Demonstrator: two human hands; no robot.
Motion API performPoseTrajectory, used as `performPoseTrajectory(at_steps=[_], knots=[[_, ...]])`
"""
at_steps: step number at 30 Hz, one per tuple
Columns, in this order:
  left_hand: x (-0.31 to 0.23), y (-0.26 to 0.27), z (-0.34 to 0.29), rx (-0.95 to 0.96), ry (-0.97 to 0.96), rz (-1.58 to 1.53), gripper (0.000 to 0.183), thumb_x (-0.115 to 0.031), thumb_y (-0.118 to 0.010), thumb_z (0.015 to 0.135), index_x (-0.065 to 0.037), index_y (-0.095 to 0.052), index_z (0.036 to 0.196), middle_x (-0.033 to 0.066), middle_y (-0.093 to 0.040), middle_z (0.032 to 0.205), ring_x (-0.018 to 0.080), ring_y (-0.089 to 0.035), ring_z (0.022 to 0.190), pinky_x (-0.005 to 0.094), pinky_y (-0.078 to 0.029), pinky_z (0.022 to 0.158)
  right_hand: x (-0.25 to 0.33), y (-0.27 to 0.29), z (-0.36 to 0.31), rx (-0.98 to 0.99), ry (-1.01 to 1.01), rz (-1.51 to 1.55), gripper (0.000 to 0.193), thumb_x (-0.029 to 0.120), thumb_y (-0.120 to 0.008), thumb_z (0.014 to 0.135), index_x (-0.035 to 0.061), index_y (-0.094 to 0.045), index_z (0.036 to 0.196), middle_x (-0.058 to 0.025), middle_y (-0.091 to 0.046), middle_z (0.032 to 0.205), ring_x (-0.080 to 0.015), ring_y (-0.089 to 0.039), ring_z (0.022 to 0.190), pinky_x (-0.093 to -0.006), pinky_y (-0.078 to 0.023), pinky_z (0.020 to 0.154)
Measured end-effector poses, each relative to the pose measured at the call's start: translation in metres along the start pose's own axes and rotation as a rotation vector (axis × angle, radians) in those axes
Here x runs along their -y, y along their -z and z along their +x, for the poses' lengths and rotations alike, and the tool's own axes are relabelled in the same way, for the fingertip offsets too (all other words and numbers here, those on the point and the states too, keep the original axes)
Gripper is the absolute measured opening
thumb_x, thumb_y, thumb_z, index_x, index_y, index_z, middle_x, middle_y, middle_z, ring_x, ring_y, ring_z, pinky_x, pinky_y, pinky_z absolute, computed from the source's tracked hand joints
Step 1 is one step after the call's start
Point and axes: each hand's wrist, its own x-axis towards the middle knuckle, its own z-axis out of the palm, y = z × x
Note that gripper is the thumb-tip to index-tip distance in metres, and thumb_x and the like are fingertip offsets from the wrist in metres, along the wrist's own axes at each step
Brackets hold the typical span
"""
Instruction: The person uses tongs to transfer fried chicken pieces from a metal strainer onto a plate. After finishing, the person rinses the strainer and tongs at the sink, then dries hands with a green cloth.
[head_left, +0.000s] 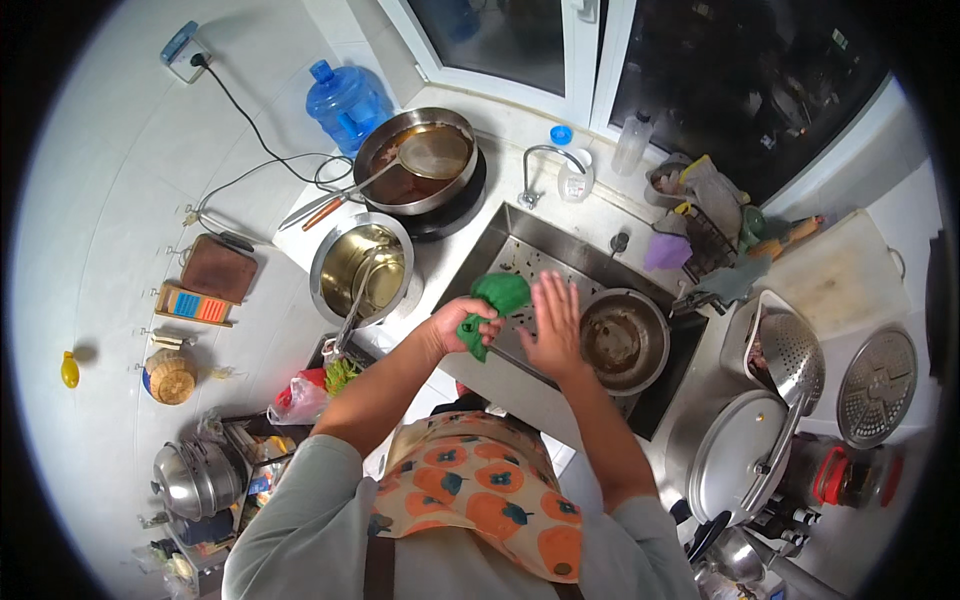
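My left hand [455,323] is closed round a green bundle [502,291], soft and bag-like, with a rounded end bulging above the fist and a loose tail hanging below. What is inside the bundle, if anything, I cannot make out. Just right of it my right hand [555,325] is held up with fingers stretched and apart, holding nothing. Both hands are over the steel sink [478,362], where dark bits lie scattered on the bottom. A metal basin [612,345] with brownish residue sits in the sink's right part, beside my right hand.
A curved faucet [531,196] rises behind the sink. To the left stand a steel pot [335,262] with a ladle and a wok [385,195] holding brown liquid and a strainer. On the right are a lidded pot [738,450], a perforated scoop [790,350] and a cutting board [840,270].
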Motion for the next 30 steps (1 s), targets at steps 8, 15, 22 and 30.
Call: performPoseTrajectory(at_steps=[8, 15, 22, 30], knots=[[-0.017, -0.019, 0.043, -0.355, -0.187, 1.943, 0.028, -0.027, -0.083, 0.083, -0.007, -0.065, 0.09, 0.0168, -0.074, 0.079, 0.0379, -0.076, 0.077, 0.0493, -0.06, 0.073, -0.091, -0.067, 0.024, 0.801, 0.172, -0.053, 0.029, 0.017, -0.078, 0.081, 0.0067, -0.069, 0.106, -0.016, -0.076, 0.09, -0.0348, -0.076, 0.078, -0.0491, -0.059, 0.069], [-0.04, 0.024, 0.105, -0.004, -0.727, 2.359, 0.051, -0.036, -0.087, 0.076, -0.011, -0.058, 0.109, 0.0104, -0.071, 0.088, 0.0405, -0.074, 0.079, 0.052, -0.06, 0.07, -0.09, -0.088, -0.012, 0.875, -1.371, 1.116, 0.012, 0.007, -0.063, 0.085, 0.0033, -0.059, 0.096, -0.0062, -0.055, 0.071, -0.0207, -0.049, 0.055, -0.0373, -0.037, 0.05], [-0.027, 0.061, 0.118, 0.232, -0.465, 2.533, 0.058, -0.042, -0.085, 0.082, -0.018, -0.063, 0.13, 0.0082, -0.071, 0.1, 0.0312, -0.076, 0.095, 0.0475, -0.061, 0.076, -0.106, -0.141, -0.081, 0.724, -1.993, 1.709, 0.013, 0.003, -0.065, 0.089, 0.005, -0.063, 0.102, -0.0025, -0.047, 0.073, -0.012, -0.036, 0.053, -0.0348, -0.033, 0.047], [0.005, 0.087, 0.131, -0.397, 0.327, 0.759, 0.032, -0.034, -0.069, 0.1, -0.013, -0.067, 0.124, 0.0026, -0.061, 0.078, 0.0196, -0.061, 0.063, 0.0359, -0.049, 0.054, -0.091, -0.102, -0.091, 0.374, -0.476, 0.207, 0.041, 0.009, -0.073, 0.089, 0.009, -0.062, 0.129, -0.0168, -0.06, 0.126, -0.0296, -0.063, 0.117, -0.0452, -0.051, 0.103]])
